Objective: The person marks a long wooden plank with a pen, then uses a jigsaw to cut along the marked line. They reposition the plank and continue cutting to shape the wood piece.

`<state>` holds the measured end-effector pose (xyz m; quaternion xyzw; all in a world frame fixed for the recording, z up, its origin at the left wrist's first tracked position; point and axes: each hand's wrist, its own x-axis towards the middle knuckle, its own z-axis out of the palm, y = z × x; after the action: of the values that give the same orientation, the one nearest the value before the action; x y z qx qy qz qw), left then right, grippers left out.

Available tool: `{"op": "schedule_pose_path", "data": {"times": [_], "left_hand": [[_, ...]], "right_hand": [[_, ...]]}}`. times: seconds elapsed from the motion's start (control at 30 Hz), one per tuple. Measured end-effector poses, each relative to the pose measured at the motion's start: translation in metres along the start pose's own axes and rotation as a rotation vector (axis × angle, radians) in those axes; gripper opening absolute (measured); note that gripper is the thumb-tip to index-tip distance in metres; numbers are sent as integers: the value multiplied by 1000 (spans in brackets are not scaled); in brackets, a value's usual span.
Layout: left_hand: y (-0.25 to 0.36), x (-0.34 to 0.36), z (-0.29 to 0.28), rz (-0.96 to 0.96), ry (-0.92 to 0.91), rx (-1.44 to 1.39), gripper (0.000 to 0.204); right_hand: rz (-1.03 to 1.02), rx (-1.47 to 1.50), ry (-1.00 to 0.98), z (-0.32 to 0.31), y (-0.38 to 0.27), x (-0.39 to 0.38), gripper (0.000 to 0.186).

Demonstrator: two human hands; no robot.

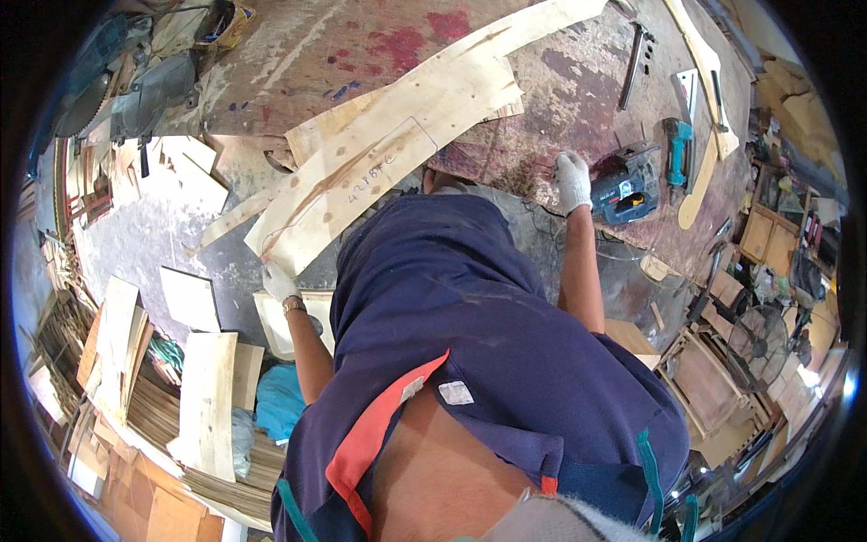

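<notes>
My left hand, in a white glove, grips the lower left end of a long, pale plywood strip. The strip slants up to the right over the bench edge and carries pencilled or inked marks and a drawn outline. Under its far part lie other plywood pieces. My right hand, gloved too, rests on the worn, red-stained workbench with its fingers curled closed; whatever may be in them is hidden. Just right of it lies a blue jigsaw.
Right of the jigsaw are a teal power tool, a metal bar clamp and curved wood pieces. A circular saw sits at the far left. Plywood offcuts are stacked at my left; a fan stands at right.
</notes>
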<state>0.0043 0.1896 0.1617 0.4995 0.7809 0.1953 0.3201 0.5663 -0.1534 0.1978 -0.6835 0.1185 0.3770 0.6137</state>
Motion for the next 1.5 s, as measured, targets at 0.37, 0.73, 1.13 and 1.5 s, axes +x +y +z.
{"op": "schedule_pose_path", "data": {"times": [0.37,0.73,1.13,1.5], "left_hand": [[148,-46,48,614,51,472,57],[184,-17,91,1010,-166,712,52],[164,-54,68,807,-336,906,52],[173,-36,88,768,-661,823,70]], "right_hand": [[-538,-578,1126,-91,-22,-20,27],[-52,119,853,-227,14,4,71],[-344,884,-50,-199,34,-7,46],[-365,581,227,-81,-32,-79,28]]}}
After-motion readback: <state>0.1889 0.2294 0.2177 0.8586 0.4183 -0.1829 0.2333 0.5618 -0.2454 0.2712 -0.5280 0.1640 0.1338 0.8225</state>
